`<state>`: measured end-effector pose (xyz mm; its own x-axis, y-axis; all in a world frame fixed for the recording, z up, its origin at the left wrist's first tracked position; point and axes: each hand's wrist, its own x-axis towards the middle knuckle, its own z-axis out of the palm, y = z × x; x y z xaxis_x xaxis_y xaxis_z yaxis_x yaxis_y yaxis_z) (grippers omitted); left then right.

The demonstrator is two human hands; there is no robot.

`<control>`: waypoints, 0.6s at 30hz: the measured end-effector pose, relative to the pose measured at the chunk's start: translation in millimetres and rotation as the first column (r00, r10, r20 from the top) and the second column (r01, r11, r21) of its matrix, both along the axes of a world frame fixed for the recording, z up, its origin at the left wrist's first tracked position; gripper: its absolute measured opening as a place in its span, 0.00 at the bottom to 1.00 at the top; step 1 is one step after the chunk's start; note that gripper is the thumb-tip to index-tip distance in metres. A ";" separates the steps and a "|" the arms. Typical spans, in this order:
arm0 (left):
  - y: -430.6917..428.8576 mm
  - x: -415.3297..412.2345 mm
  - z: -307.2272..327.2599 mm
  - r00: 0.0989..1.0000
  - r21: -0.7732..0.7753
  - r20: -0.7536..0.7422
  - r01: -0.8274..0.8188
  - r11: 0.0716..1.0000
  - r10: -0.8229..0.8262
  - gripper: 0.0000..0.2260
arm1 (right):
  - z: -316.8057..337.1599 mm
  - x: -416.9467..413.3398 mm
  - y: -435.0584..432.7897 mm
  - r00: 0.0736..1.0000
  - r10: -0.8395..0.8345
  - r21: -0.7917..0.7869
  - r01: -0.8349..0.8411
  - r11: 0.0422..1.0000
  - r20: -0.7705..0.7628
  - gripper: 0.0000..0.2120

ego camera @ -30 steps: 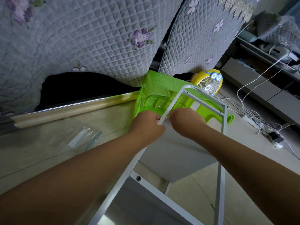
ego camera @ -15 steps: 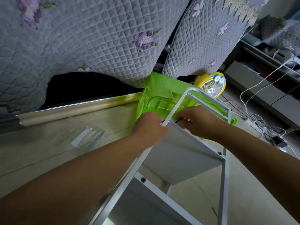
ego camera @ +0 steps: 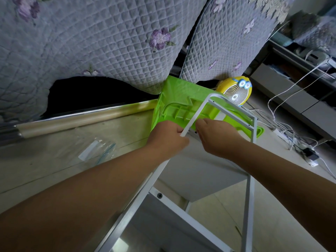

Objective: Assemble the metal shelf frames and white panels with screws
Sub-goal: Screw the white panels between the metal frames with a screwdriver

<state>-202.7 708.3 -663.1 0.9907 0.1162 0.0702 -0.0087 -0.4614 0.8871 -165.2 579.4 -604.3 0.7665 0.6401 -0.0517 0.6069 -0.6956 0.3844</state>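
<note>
A white metal shelf frame [ego camera: 198, 113] stands in front of me, its rounded top pointing away. A white panel [ego camera: 198, 173] sits between its two side rails, and a second panel lies lower down. My left hand [ego camera: 167, 137] grips the left rail where the upper panel meets it. My right hand [ego camera: 216, 137] is just right of that rail, fingertips curled at a small dark screw [ego camera: 195, 132] in the joint. Another screw [ego camera: 159, 195] sits in the lower crossbar.
A green plastic stool [ego camera: 174, 106] lies behind the frame. A yellow desk fan [ego camera: 236, 91] stands to its right, with white cables [ego camera: 283, 124] and a power strip on the floor. A clear zip bag [ego camera: 98, 150] lies at left. A quilted grey cover [ego camera: 109, 42] hangs behind.
The view shifted slightly. My right hand has drawn back a little from the joint, showing the dark screw; my left hand keeps its hold on the rail.
</note>
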 end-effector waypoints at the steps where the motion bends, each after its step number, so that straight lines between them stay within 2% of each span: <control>1: -0.1 0.2 0.2 1.000 0.001 0.000 0.006 1.000 -0.006 0.19 | -0.9 0.1 0.2 1.000 -0.008 -0.002 0.008 1.000 -0.002 0.08; 4: -1.2 0.5 -0.2 1.000 0.017 -0.005 0.008 1.000 -0.008 0.11 | 0.6 1.0 -0.9 0.998 -0.036 0.026 0.038 0.999 -0.047 0.07; 7: -2.9 1.4 -0.9 1.000 0.011 -0.004 -0.001 1.000 0.001 0.17 | 6.1 -2.3 -3.6 0.998 -0.021 0.043 0.024 0.999 -0.056 0.08; 10: -4.9 2.3 0.4 1.000 0.043 -0.009 0.011 0.999 -0.011 0.13 | 7.0 -4.7 -8.7 0.999 0.026 -0.005 -0.026 1.000 -0.019 0.10; 14: -4.2 2.6 -0.1 1.000 0.066 0.001 0.012 0.998 -0.012 0.22 | 0.6 -0.1 -15.4 0.982 0.167 0.016 -0.169 0.986 0.086 0.12; 18: -3.5 2.5 1.4 1.000 0.097 0.009 0.020 0.995 -0.021 0.19 | -8.3 1.3 -17.1 0.963 0.240 0.120 -0.254 0.960 0.120 0.09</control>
